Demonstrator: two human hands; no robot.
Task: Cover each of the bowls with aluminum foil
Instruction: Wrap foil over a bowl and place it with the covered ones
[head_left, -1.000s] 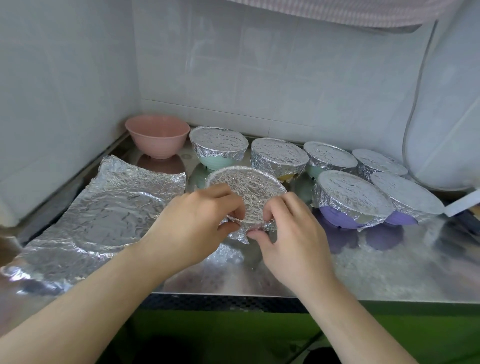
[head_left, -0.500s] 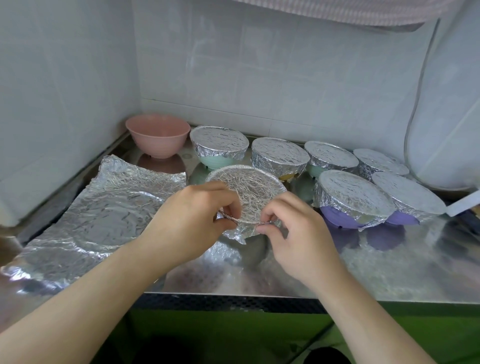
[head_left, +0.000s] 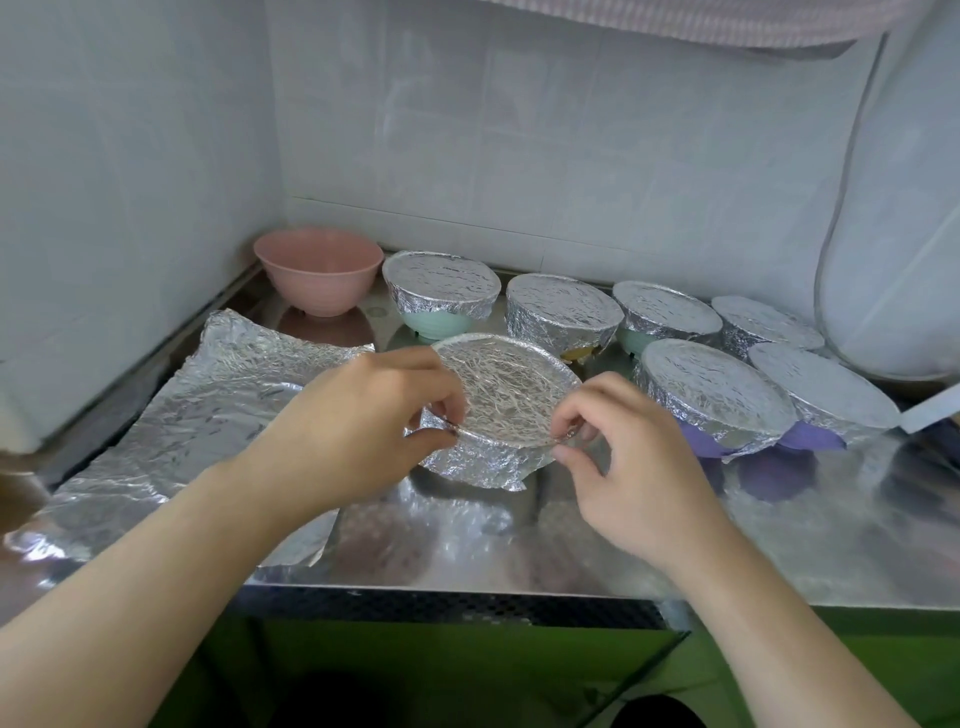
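Note:
A foil-wrapped bowl stands in the middle of the shiny steel counter. My left hand pinches the foil at the bowl's near left rim. My right hand pinches the foil at the near right rim. A loose flap of foil hangs down the bowl's front. An uncovered pink bowl sits in the back left corner. A crinkled loose foil sheet lies flat on the left. Several foil-covered bowls line the back and right, two of them purple.
Tiled walls close the left and back sides. A white bulky object with a grey cable fills the right corner. The counter's front edge runs just below my wrists, with green below it.
Both hands have slid apart along the near rim, the left one to the left and the right one to the right, crimping the foil down.

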